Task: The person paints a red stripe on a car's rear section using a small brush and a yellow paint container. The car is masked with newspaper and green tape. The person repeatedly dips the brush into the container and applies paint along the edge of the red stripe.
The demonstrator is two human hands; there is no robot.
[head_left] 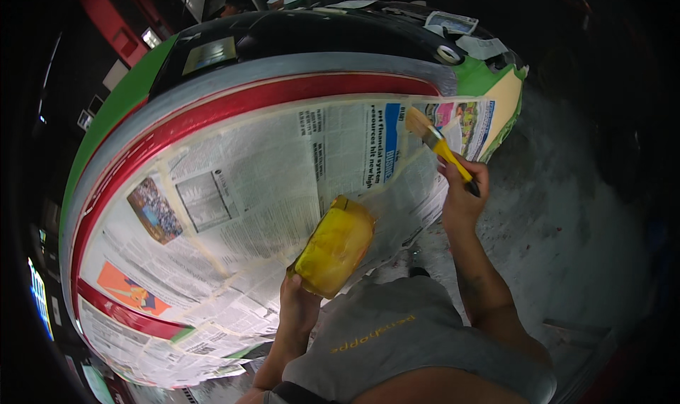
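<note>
My right hand is closed round the black-tipped yellow handle of a paintbrush. The brush's pale bristles lie against or just above the newspaper sheets, near their upper right edge; I cannot tell whether they touch. Low in the middle, my left hand grips the lower left end of a yellow, translucent container, which is tilted in front of the paper. Its contents are not clear. The newspaper covers a large curved panel, its sheets joined by strips of tape.
A red band curves along the paper's upper edge, with a grey band and a glossy black surface beyond. Green and cream material hangs at the right end. Papers lie on top. Grey floor stretches to the right.
</note>
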